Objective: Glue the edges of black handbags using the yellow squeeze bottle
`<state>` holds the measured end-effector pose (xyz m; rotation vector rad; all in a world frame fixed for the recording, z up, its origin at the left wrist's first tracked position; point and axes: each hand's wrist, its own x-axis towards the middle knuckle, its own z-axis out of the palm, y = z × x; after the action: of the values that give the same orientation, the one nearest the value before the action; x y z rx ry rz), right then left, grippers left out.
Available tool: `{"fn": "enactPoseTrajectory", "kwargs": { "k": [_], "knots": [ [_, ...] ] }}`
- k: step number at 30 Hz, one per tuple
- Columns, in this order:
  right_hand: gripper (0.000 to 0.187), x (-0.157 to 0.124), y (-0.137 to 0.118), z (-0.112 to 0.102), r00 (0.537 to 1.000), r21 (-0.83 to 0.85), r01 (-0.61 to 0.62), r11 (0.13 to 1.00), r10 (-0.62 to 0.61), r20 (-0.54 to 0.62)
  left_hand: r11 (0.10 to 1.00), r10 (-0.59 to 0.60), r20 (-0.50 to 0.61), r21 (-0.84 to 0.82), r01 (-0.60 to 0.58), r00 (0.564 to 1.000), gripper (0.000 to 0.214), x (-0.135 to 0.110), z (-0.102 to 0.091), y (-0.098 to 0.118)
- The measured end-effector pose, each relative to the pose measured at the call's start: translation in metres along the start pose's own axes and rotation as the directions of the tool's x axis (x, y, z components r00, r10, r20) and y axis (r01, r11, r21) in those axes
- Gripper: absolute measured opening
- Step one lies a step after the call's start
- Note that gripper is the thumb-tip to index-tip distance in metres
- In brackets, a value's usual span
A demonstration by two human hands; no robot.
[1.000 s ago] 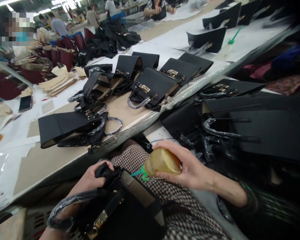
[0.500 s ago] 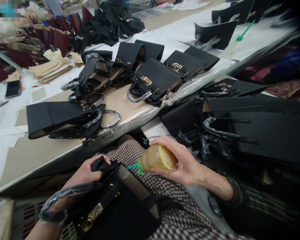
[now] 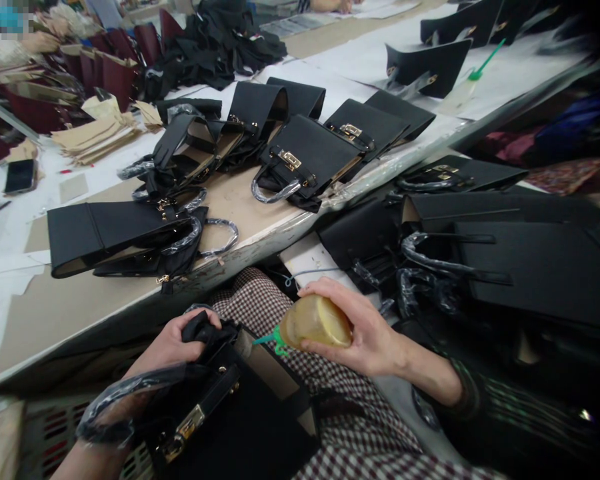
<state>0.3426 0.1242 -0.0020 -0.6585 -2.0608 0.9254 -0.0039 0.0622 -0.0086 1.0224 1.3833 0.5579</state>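
On my lap lies a black handbag [image 3: 250, 413] with a gold clasp and a tan inside showing at its open edge. My left hand [image 3: 183, 340] is closed on bunched black lining [image 3: 203, 330] at the bag's top. A plastic-wrapped handle [image 3: 115, 400] loops over my left wrist. My right hand [image 3: 363, 327] grips a squeeze bottle [image 3: 315, 323] of yellowish liquid, tilted, its green nozzle [image 3: 266, 339] pointing left at the bag's open edge. Whether the tip touches the bag I cannot tell.
Several black handbags [image 3: 310, 157] lie on the table beyond my lap, one near its front edge [image 3: 105, 230]. More bags [image 3: 535, 260] are stacked at my right. A phone [image 3: 21, 176] and brown sheets [image 3: 95, 137] lie at the left. A plastic crate [image 3: 55, 433] stands below.
The bottle's nozzle tip has shifted slightly lower along the bag's edge. My left hand keeps its hold on the lining. The view has moved a little.
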Motion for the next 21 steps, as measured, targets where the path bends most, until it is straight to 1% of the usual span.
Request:
{"fn": "enactPoseTrajectory", "kwargs": {
  "k": [6, 9, 13, 16, 18, 21],
  "knots": [
    [0.059, 0.003, 0.006, 0.008, 1.000, 0.005, 0.019, 1.000, -0.019, -0.022, 1.000, -0.003, 0.017, 0.001, 0.003, 1.000, 0.035, 0.001, 0.001, -0.001],
    [0.061, 0.004, 0.007, 0.009, 0.998, 0.007, 0.060, 0.998, -0.060, -0.010, 1.000, 0.001, 0.021, 0.002, -0.001, 1.000, 0.035, 0.000, 0.002, -0.001],
    [0.059, 0.006, 0.004, 0.002, 0.993, 0.004, 0.108, 0.994, -0.108, 0.049, 1.000, -0.003, 0.037, -0.004, 0.003, 0.999, 0.033, -0.001, 0.005, -0.002],
    [0.056, 0.007, -0.001, -0.007, 0.992, -0.006, 0.078, 0.997, -0.077, 0.099, 1.000, -0.005, 0.052, 0.003, 0.005, 0.999, 0.032, 0.000, 0.005, -0.003],
    [0.056, 0.006, -0.005, -0.012, 0.995, -0.015, 0.053, 0.998, -0.051, 0.086, 1.000, 0.001, 0.052, 0.009, -0.002, 0.999, 0.032, 0.001, 0.005, -0.003],
    [0.055, 0.005, -0.007, -0.013, 0.999, -0.015, 0.036, 0.999, -0.036, -0.002, 1.000, 0.010, 0.046, 0.019, -0.011, 0.999, 0.034, 0.003, 0.005, -0.003]
  ]
}}
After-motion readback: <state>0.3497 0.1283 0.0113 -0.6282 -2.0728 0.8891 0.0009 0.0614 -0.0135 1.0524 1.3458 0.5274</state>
